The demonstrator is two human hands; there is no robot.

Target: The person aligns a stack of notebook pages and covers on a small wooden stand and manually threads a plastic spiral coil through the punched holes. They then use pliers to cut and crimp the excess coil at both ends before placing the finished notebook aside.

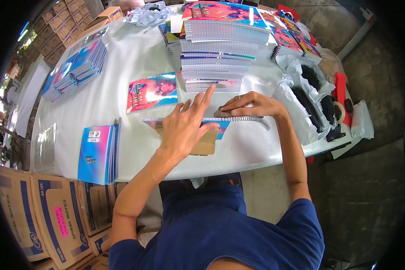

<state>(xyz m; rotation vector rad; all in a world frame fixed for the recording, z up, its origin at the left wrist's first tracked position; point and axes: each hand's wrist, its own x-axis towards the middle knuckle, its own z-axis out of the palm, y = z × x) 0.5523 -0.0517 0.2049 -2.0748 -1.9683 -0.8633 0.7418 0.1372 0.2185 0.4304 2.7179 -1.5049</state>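
Note:
A notebook with a blue cover lies at the table's near edge, partly hidden by my left hand and a brown cardboard piece. A spiral wire coil runs along its far edge and sticks out past its right end. My left hand is over the notebook, fingers stretched out and apart. Just beyond the coil, my right hand has its fingers closed together over a small dark grey piece, whose kind I cannot make out. A pink and blue notebook cover lies beyond my left hand.
A tall stack of unbound notebooks stands ahead. Bound notebooks sit at near left, more stacks at far left. On the right lie black coils in white paper and a tape roll. Cardboard boxes stand below left.

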